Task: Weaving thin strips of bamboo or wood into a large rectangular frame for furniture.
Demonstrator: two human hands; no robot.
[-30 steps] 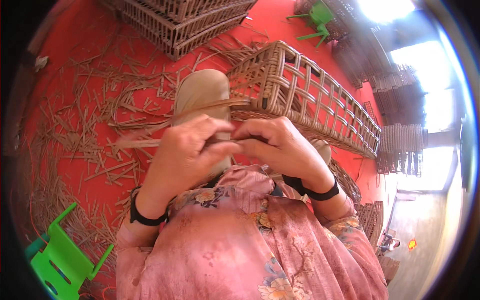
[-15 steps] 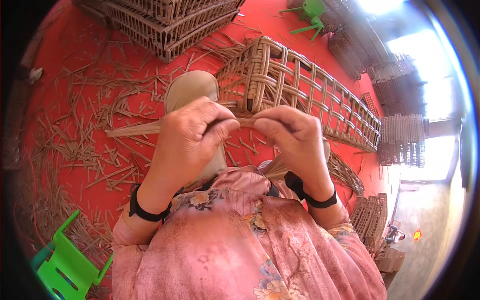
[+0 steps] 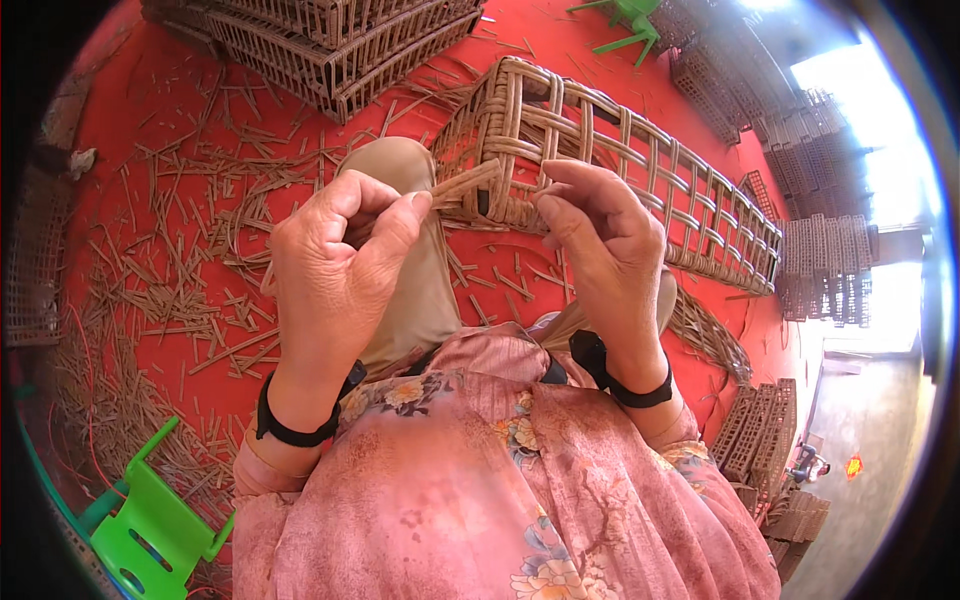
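1. Starting nearest: pink floral garment (image 3: pixel 520 500) fills the lower frame, a black wristband (image 3: pixel 292 432) on each forearm.
2. Left hand (image 3: pixel 335 270) raised at centre-left, thumb and forefinger pressed together, pinching the near end of a flat rattan strip (image 3: pixel 465 183).
3. Right hand (image 3: pixel 600 250) just beside it, fingers curled, fingertips close to the basket's near corner; can't tell whether it actually grips anything (thumb side is hidden).
4. The strip runs from the left pinch up and right, its far end touching the near corner of the woven basket (image 3: pixel 620 170).
5. Basket is long, open-weave, lying on the red floor (image 3: pixel 150 130), stretching away to the upper right.
6. Tan slipper (image 3: pixel 405 270) sits under the left hand, toe pointing at the basket corner.
7. Floor left of the hands is littered with short cane offcuts (image 3: pixel 180 290).
8. Green plastic stool (image 3: pixel 150 530) at lower left; a 2nd green stool (image 3: pixel 625 20) far at top.
9. Farther out: stacked woven crates (image 3: pixel 330 40) at top centre, more stacks (image 3: pixel 830 270) at right near the bright opening.
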